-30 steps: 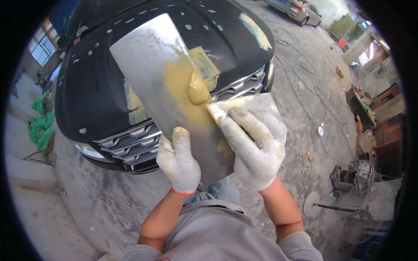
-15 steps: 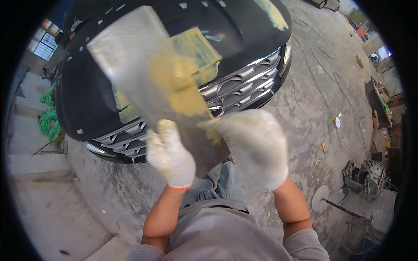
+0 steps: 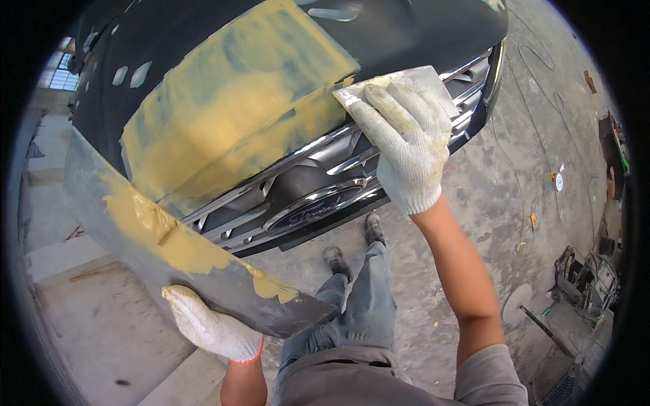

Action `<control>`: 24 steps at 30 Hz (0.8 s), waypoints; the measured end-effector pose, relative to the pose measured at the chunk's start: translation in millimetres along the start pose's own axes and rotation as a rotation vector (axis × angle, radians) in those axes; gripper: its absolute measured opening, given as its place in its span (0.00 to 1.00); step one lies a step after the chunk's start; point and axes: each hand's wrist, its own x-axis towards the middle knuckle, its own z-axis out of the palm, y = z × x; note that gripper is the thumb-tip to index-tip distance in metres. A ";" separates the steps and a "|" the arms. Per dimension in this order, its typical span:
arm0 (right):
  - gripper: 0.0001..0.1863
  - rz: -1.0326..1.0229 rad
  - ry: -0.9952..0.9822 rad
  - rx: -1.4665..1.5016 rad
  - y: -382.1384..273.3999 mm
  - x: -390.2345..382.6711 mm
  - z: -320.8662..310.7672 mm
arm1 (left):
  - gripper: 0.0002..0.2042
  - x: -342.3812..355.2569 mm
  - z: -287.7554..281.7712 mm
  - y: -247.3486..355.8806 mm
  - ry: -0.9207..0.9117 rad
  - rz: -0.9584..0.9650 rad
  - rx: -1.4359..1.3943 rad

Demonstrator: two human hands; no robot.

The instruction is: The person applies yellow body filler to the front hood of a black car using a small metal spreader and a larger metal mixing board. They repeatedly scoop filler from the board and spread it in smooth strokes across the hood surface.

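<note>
My left hand, in a white knit glove with an orange cuff, grips a large grey board tilted at the lower left. Most of its fingers are hidden behind the board. Thick yellow putty lies along the board's upper part. My right hand, gloved too, holds a flat metal putty spreader with its fingers laid over the plate. The spreader is over the front edge of a black car hood, beside the right end of a broad smeared yellow putty patch.
Below the hood runs a chrome and grey grille with an oval badge. Pale filler spots dot the hood. A cable trails over the concrete floor at right. Equipment and a pale disc on a rod lie at lower right.
My hands have moved apart: the left has swung the board down and left, and the right has gone up and right to the hood edge with the spreader. The hood now looks closer.
</note>
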 end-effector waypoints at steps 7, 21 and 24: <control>0.24 -0.060 -0.029 -0.005 -0.1 13.5 5.8 | 0.25 13.0 -10.8 -13.4 -0.171 -0.023 -0.228; 0.23 0.010 -0.059 -0.034 -6.8 6.2 8.6 | 0.27 28.6 -9.9 -23.0 -0.176 0.000 -0.069; 0.25 0.013 -0.048 0.026 -13.5 -7.0 10.3 | 0.26 33.5 -14.0 -27.9 -0.252 -0.037 -0.124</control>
